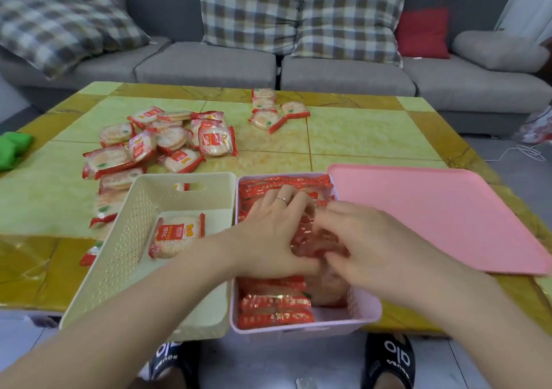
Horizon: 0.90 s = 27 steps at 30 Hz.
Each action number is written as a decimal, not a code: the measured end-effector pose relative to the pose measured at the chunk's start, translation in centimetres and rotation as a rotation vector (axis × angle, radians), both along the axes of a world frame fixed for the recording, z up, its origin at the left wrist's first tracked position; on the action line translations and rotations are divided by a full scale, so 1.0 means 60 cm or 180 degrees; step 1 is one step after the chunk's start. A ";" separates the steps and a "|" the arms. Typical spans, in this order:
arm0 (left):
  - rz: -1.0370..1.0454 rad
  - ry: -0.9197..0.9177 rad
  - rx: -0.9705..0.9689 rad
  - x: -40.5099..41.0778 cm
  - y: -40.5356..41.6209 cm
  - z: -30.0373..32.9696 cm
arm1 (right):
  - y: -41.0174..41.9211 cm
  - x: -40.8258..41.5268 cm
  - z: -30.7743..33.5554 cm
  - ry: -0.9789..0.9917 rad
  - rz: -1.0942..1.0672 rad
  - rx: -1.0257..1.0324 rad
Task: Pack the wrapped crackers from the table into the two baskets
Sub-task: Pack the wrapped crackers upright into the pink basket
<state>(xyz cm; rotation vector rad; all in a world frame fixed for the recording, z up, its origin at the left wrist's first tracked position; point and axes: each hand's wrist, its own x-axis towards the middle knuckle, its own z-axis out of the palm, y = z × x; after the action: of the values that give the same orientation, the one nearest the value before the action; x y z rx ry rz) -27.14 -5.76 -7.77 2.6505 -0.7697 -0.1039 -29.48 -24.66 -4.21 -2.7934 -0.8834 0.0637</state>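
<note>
Two baskets are set at the table's (358, 126) near edge. The cream basket (191, 179) holds one cracker packet (177, 235). The pink basket (367, 311) is packed with upright packets (274, 303), into which the left hand (268, 236) and right hand (367, 239) are pressed; their finger grip cannot be told. A loose pile (161, 141) lies toward the far left corner, four packets (268, 109) by the far edge.

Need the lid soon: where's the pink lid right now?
In the head view, the pink lid lies flat on the table's right side, directly right of the pink basket.
</note>
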 end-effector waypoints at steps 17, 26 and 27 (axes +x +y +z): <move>0.2327 0.0943 0.0258 0.369 0.307 -0.017 | 0.283 0.445 -0.045 0.2151 -0.1339 0.1320; 0.2263 0.1024 0.0420 0.461 0.317 -0.051 | 0.365 0.545 -0.115 0.2441 -0.2024 0.2047; 0.2245 0.0984 0.0428 0.457 0.310 -0.054 | 0.370 0.549 -0.119 0.2442 -0.2033 0.2093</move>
<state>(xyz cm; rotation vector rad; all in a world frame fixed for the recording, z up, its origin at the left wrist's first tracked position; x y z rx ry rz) 0.28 12.86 -11.01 2.7676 0.2896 -0.3676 3.46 -2.49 -11.36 -2.0193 0.1662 0.5714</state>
